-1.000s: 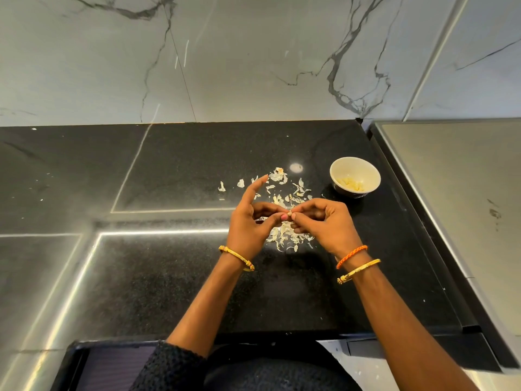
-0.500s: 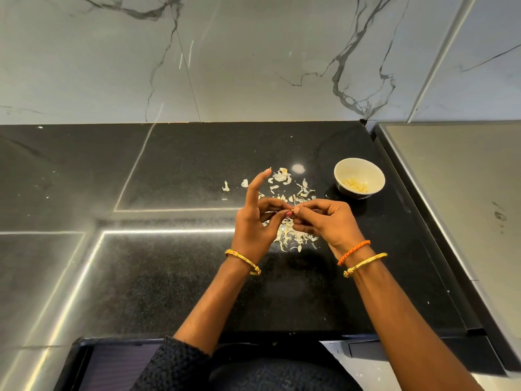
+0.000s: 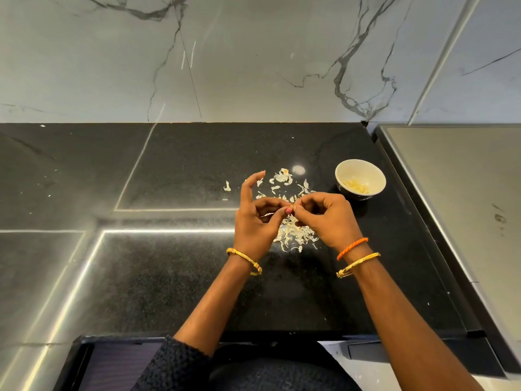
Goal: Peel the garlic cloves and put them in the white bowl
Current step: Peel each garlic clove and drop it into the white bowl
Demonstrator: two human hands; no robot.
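My left hand [image 3: 255,221] and my right hand [image 3: 324,218] meet fingertip to fingertip above the black counter and together pinch a small garlic clove [image 3: 291,208], mostly hidden by the fingers. The left index finger sticks up straight. Directly under the hands lies a pile of pale garlic skins [image 3: 294,238]. The white bowl [image 3: 360,178] stands to the right and a little beyond the right hand, with several peeled cloves [image 3: 355,186] in its bottom.
More loose skins [image 3: 282,177] are scattered on the black counter [image 3: 174,170] beyond the hands. A marble wall [image 3: 253,57] rises behind. A grey steel surface [image 3: 462,193] borders the counter on the right.
Both hands stay joined on the clove over the skins; the fingers shift slightly as they work at it. The bowl has not moved.
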